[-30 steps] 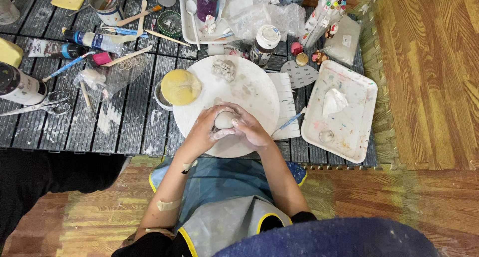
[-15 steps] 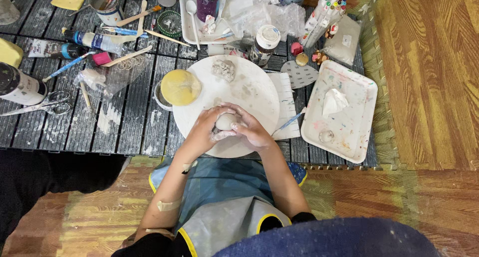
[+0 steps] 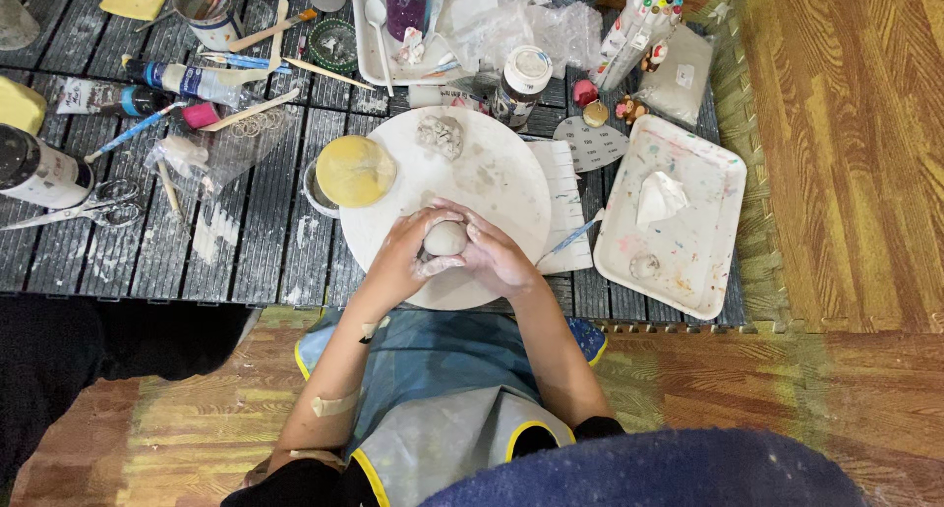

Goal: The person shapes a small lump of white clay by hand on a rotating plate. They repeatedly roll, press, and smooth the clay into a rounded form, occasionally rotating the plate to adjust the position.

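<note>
A pale grey clay ball [image 3: 445,238] sits between both of my hands over the near part of a round white board [image 3: 501,168]. My left hand [image 3: 405,256] cups the ball from the left, fingers smeared with clay. From the right, my right hand [image 3: 497,256] wraps around it. A smaller crumpled lump of clay [image 3: 440,134] lies at the far side of the board. A yellow sponge [image 3: 355,171] rests on a small cup at the board's left edge.
A white paint-stained tray [image 3: 688,261] with a wad of tissue stands to the right. Scissors [image 3: 93,204], brushes, paint bottles, a jar [image 3: 519,82] and a marker box [image 3: 637,20] crowd the dark slatted table. A thin tool [image 3: 570,239] lies right of the board.
My hands have shifted slightly around the clay ball, staying in the same place over the board.
</note>
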